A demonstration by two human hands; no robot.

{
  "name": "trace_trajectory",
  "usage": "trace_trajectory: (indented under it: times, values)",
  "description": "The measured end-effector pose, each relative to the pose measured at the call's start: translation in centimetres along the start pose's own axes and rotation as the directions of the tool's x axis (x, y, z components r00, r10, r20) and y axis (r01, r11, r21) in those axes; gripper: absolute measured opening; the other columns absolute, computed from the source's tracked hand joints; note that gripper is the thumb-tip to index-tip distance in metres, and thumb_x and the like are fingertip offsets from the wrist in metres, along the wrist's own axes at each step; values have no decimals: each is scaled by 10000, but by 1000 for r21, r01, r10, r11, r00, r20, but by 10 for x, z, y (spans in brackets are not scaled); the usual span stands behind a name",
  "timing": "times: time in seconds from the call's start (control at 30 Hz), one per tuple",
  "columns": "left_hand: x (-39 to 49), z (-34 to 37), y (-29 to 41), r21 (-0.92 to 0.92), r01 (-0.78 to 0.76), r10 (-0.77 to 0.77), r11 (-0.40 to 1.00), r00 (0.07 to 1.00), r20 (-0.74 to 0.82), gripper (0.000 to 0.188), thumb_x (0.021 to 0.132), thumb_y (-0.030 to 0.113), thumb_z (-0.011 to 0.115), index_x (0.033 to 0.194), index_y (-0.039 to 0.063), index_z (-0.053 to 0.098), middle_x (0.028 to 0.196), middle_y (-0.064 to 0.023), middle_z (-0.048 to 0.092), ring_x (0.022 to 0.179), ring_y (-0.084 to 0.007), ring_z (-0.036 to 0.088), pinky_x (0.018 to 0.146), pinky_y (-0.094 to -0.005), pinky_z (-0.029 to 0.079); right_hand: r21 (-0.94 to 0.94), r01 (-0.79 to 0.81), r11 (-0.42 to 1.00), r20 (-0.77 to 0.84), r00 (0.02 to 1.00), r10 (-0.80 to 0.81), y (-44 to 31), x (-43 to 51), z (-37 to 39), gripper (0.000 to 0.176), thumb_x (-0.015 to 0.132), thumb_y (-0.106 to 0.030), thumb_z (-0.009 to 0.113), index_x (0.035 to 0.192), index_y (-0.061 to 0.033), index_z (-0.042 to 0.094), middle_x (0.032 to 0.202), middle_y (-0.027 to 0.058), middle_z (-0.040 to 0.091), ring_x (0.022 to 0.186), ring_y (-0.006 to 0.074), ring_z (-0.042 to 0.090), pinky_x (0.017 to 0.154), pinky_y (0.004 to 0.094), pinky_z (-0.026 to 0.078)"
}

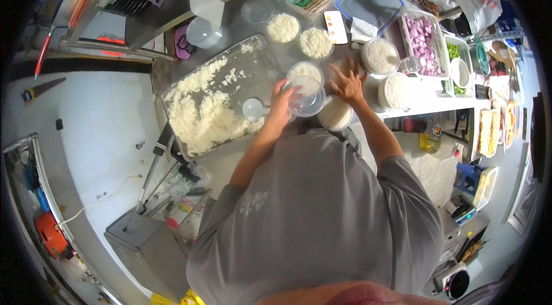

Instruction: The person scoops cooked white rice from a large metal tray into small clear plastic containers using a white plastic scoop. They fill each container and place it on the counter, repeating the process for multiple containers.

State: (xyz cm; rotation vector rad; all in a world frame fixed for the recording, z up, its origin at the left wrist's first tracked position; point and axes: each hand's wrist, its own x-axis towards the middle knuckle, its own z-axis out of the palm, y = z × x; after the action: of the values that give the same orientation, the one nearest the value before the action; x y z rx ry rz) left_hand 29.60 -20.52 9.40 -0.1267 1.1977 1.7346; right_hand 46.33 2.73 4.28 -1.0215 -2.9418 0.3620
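Note:
My left hand (282,105) grips a clear round plastic lid (309,104) by its left edge. The lid is tilted over the near side of a round tub of rice (305,71). My right hand (350,84) has its fingers spread over a clear round lid or tub (340,67); the fingers hide much of it, and I cannot tell how firmly they press. Just below that hand stands a tub of white rice (335,116). Left of my left hand, a white scoop (253,109) rests in a large metal tray (265,57) of cooked rice (198,121).
Two open tubs of rice (283,28) stand farther back. Two more rice tubs (380,56) sit to the right, near baskets of chopped purple onion (420,41) and green vegetable (453,50). Stacked clear tubs (203,33) stand behind the tray. A white card (336,27) lies at the back.

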Motion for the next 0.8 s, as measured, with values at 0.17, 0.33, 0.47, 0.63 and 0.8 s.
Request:
trace_trajectory:
  times: [0.17, 0.33, 0.47, 0.63, 0.8]
  values:
    - [-8, -10, 0, 6, 17, -16, 1000, 995, -94, 510, 991, 126, 589, 1445, 101, 358, 1237, -229, 687, 944, -313, 737, 604, -370, 598, 87, -36, 996, 33, 999, 33, -5, 0, -6, 588, 955, -674, 497, 1512, -493, 448, 1727, 90, 154, 1577, 437, 66, 1139, 789, 70]
    - [-11, -16, -2, 3, 37, -36, 999, 989, -144, 491, 1003, 102, 576, 1454, 103, 380, 1233, -209, 689, 963, -310, 734, 633, -390, 599, 10, -89, 996, 56, 995, 88, -10, 1, 1, 529, 988, -620, 509, 1499, -496, 458, 1728, 79, 144, 1586, 400, 56, 1135, 803, 78]
    - [-10, -13, -4, -20, 25, -27, 999, 992, -119, 463, 1012, 100, 577, 1441, 130, 406, 1231, -193, 690, 980, -304, 731, 649, -394, 597, -17, -80, 997, 47, 996, 81, -10, 3, -3, 537, 980, -612, 536, 1498, -499, 453, 1727, 79, 146, 1583, 397, 88, 1125, 816, 87]
    - [-1, 10, -2, 115, -55, 66, 992, 994, -92, 421, 1014, 88, 561, 1405, 123, 410, 1226, -196, 695, 950, -267, 733, 648, -359, 598, 191, -119, 974, -11, 992, 124, -37, 6, -43, 686, 937, -637, 608, 1549, -397, 412, 1669, 211, 226, 1509, 448, 294, 1096, 827, 182]
    - [2, 40, 1, 180, -134, 143, 974, 989, -39, 343, 1041, 130, 546, 1376, 150, 477, 1274, -85, 659, 999, -235, 712, 643, -336, 582, 389, 347, 853, 33, 920, -390, -102, -16, -74, 1057, 716, -673, 807, 1569, -209, 389, 1634, 252, 281, 1449, 489, 365, 1133, 640, 346]
